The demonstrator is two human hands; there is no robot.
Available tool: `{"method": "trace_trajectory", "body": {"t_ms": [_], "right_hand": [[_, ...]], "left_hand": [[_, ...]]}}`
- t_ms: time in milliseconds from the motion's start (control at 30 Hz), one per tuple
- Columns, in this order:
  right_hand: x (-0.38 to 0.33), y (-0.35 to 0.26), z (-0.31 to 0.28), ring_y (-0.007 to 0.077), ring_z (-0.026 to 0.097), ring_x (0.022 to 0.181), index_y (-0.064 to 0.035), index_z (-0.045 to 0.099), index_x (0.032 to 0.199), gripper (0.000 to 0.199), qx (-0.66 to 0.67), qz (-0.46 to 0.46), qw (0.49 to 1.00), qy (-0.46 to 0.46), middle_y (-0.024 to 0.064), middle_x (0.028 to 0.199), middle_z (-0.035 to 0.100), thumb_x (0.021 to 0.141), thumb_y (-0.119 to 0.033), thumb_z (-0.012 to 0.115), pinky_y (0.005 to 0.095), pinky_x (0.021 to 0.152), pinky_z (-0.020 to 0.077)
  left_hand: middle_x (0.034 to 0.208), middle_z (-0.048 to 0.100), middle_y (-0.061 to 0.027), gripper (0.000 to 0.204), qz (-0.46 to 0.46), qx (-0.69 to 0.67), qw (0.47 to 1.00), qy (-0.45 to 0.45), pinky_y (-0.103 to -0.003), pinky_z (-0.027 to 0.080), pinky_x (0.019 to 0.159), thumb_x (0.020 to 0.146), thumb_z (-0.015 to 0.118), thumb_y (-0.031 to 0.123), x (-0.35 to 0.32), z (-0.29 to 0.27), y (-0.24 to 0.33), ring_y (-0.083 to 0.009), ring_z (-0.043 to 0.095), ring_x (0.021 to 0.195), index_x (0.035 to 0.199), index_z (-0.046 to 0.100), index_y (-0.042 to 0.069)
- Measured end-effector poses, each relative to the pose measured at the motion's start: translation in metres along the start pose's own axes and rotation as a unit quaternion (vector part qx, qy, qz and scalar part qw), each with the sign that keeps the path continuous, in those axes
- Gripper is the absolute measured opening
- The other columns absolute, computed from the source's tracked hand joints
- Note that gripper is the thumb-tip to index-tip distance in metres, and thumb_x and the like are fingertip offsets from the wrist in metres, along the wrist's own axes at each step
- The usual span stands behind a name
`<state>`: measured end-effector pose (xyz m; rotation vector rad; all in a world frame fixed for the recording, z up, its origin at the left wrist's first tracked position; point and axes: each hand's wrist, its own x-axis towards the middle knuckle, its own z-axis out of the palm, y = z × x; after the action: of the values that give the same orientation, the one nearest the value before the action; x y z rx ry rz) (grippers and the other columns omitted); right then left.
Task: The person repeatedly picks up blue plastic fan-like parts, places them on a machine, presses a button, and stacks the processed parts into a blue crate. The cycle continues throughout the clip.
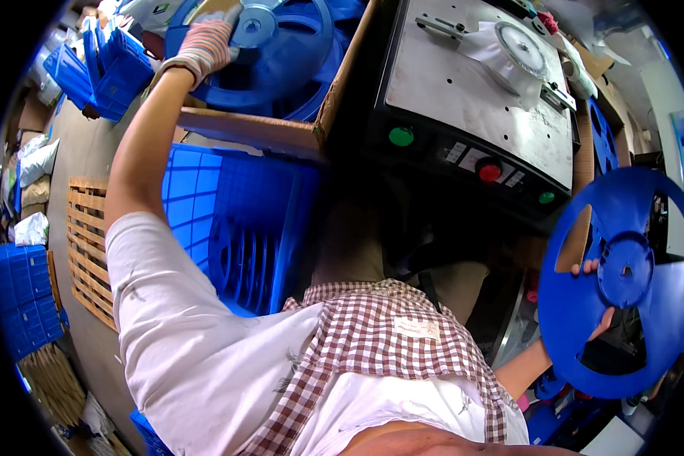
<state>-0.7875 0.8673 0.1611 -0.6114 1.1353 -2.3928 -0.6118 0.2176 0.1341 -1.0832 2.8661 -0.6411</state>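
While the gloved left hand grips a blue reel in the cardboard box, the bare right hand clasps another reel beside the machine — best lifted flat, by hub and rim.

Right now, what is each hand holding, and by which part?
The right hand holds a blue reel through a spoke opening. The gloved left hand rests on a blue reel in the cardboard box; its grip cannot be told.

A black machine with a grey metal plate (green and red buttons) stands beside a blue crate.
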Motion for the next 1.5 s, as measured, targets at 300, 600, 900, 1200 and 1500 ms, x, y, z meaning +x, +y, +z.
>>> {"method": "trace_trajectory", "body": {"t_ms": [300, 600, 900, 1200, 1500], "right_hand": [[0.03, 0.068, 0.056, 0.0256, 0.064, 0.088, 0.002, 0.042, 0.136, 0.048, -0.003, 0.013, 0.996, -0.092, 0.0213, 0.112, 0.061, 0.093, -0.018, 0.048, 0.0371, 0.086, 0.0521], [0.011, 0.091, 0.112, 0.0178, 0.052, 0.088, -0.0112, 0.051, 0.137, 0.058, -0.341, -0.151, 0.911, -0.178, 0.0076, 0.093, 0.049, 0.088, -0.04, 0.059, 0.0313, 0.08, 0.0443], [-0.001, 0.066, 0.086, 0.0042, 0.049, 0.086, -0.0077, 0.043, 0.144, 0.056, -0.39, -0.194, 0.884, -0.169, 0.0026, 0.104, 0.056, 0.091, -0.023, 0.053, 0.0186, 0.076, 0.0413], [0.002, 0.069, 0.079, 0.017, 0.053, 0.088, -0.0151, 0.052, 0.138, 0.057, -0.351, -0.145, 0.916, -0.129, 0.0072, 0.096, 0.049, 0.089, -0.042, 0.059, 0.0308, 0.078, 0.0462], [0.009, 0.072, 0.078, 0.0159, 0.054, 0.089, -0.0149, 0.052, 0.138, 0.059, -0.347, -0.125, 0.919, -0.14, 0.0061, 0.096, 0.049, 0.088, -0.043, 0.06, 0.0303, 0.077, 0.0468]], "left_hand": [[0.114, 0.065, -0.0107, 0.05, 0.137, -0.843, 0.45, 0.262, -0.026, 0.057, 0.08, 0.094, 0.061, 0.018, -0.111, 0.039, 0.05, -0.0175, 0.067, 0.098, 0.14, 0.044, 0.008], [0.114, 0.061, -0.0075, 0.06, 0.084, -0.955, 0.255, 0.124, -0.025, 0.055, 0.083, 0.092, 0.064, 0.014, -0.265, -0.144, 0.274, -0.0135, 0.063, 0.094, 0.146, 0.036, 0.012], [0.115, 0.061, -0.0081, 0.057, 0.128, -0.949, 0.272, 0.1, -0.026, 0.055, 0.083, 0.093, 0.063, 0.016, -0.278, -0.156, 0.311, -0.0141, 0.063, 0.094, 0.143, 0.038, 0.01], [0.116, 0.06, -0.0087, 0.054, 0.145, -0.94, 0.296, 0.089, -0.026, 0.054, 0.083, 0.093, 0.063, 0.018, -0.279, -0.158, 0.318, -0.0147, 0.063, 0.094, 0.141, 0.04, 0.009], [0.117, 0.06, -0.0093, 0.051, 0.159, -0.933, 0.312, 0.08, -0.027, 0.053, 0.083, 0.094, 0.062, 0.02, -0.274, -0.155, 0.315, -0.0153, 0.063, 0.094, 0.139, 0.043, 0.007]]}}
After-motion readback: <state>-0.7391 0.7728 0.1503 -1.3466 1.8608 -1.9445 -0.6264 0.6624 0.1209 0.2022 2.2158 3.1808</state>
